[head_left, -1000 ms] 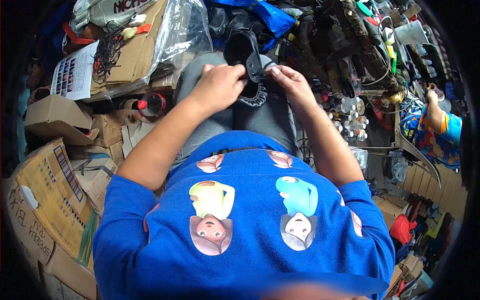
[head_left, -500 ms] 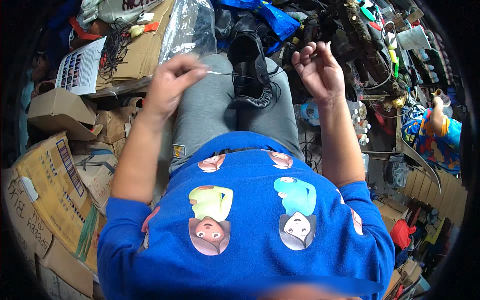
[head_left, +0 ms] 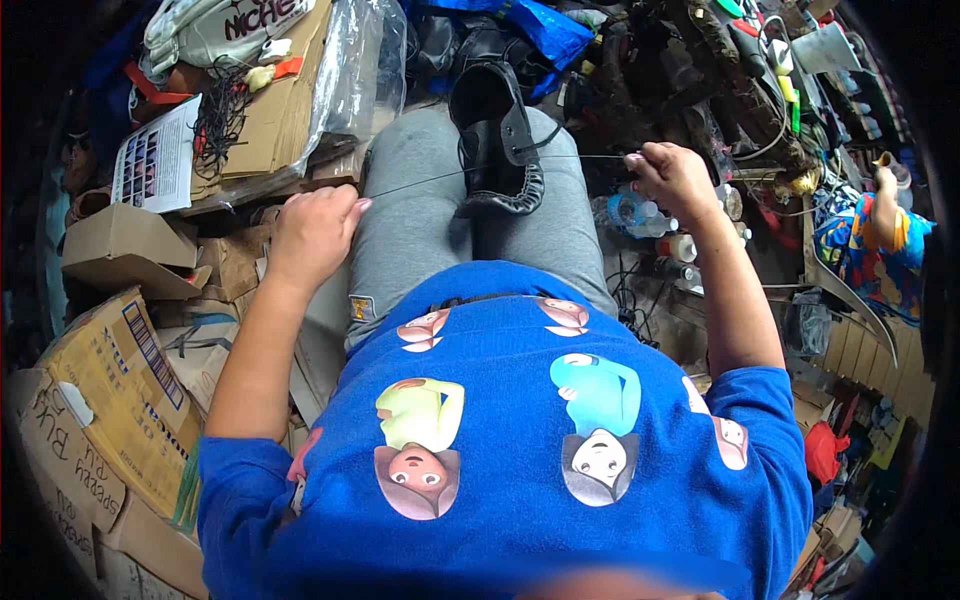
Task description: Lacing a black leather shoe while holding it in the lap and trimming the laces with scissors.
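A thread (head_left: 470, 172) is now held taut between the closed left hand (head_left: 312, 232) and right hand (head_left: 672, 180), which have been drawn wide apart since a moment earlier, across the black shoe (head_left: 497, 135) resting on the lap, indicating a stitch being tightened.

Thread (head_left: 450, 176) ends hidden inside hands; shoe (head_left: 495, 135) toe behind blue bag (head_left: 545, 25); clutter blurred at rim.
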Available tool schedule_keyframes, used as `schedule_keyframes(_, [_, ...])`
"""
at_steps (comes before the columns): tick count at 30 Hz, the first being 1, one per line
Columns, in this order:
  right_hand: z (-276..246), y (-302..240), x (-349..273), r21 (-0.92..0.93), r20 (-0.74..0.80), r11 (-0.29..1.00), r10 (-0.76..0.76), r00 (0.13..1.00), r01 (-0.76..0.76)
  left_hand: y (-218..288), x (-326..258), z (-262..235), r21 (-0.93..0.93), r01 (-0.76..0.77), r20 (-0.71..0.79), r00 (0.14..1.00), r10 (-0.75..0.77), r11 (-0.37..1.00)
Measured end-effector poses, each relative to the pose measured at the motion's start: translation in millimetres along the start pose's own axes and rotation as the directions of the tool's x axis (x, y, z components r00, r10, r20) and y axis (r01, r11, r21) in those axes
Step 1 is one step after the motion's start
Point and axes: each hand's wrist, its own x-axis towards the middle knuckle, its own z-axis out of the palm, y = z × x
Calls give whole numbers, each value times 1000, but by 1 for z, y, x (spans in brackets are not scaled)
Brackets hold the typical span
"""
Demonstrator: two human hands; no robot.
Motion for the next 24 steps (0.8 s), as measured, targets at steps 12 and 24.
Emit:
schedule_keyframes(12, [49, 73, -15, 916, 228, 192, 473, 851, -352, 2, -35, -48, -51, 383, 194, 910, -367, 922])
schedule_keyframes(24, [50, 33, -62, 768, -105, 616, 389, 915, -173, 102, 196, -16, -11, -560, 375, 766, 523, 828])
